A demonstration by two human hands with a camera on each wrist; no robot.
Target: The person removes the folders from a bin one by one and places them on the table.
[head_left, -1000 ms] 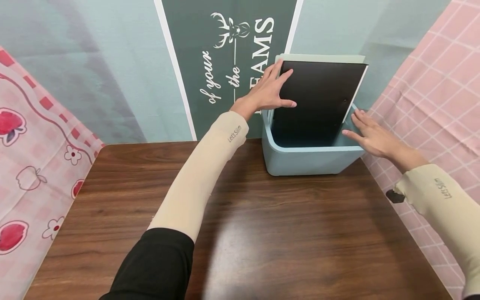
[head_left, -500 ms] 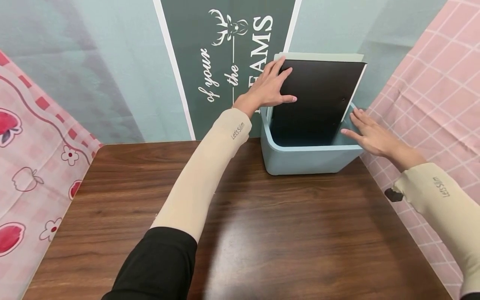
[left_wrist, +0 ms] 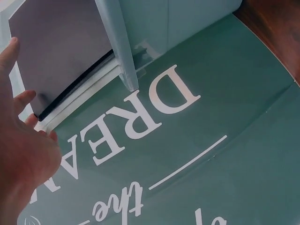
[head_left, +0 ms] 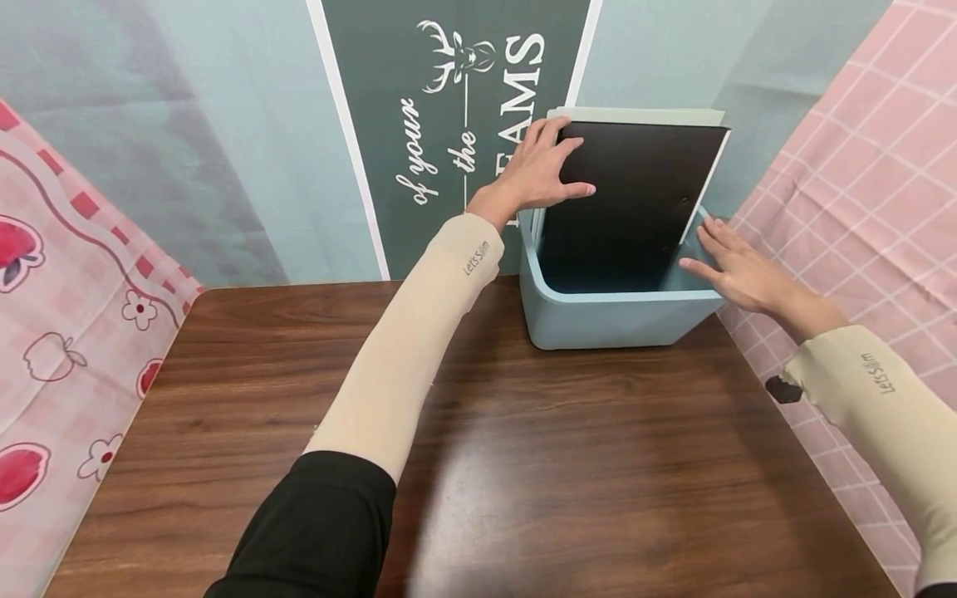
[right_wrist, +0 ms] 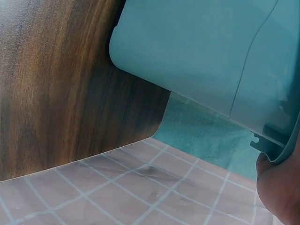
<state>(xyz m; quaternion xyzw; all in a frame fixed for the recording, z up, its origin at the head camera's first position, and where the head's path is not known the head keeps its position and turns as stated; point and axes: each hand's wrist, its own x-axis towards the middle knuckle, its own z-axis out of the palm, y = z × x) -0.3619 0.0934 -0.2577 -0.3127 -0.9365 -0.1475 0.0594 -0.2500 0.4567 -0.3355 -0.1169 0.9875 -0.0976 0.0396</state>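
A light-blue plastic bin (head_left: 624, 322) stands on the table's far right. Upright in it is a flat black panel (head_left: 635, 183) with a white side edge, its kind unclear; a pale green sheet (head_left: 646, 115) shows behind. My left hand (head_left: 532, 173) has its fingers spread at the panel's upper left edge, thumb out over its black face; in the left wrist view the fingertips touch that edge. Fingers stretched, my right hand (head_left: 743, 270) rests on the bin's right rim, its thumb pointing inward. Only part of that hand shows in the right wrist view.
The brown wooden table (head_left: 523, 465) runs forward from the bin. Behind rises a blue-green cloth (head_left: 224, 166) with printed lettering. A pink checked cloth (head_left: 882, 191) stands close on the right, and a fruit-patterned cloth (head_left: 67, 332) on the left.
Over the last second my left thumb lifts slightly along the panel's face. The right hand, the bin and the panel stay nearly in place; the head view shifts slightly.
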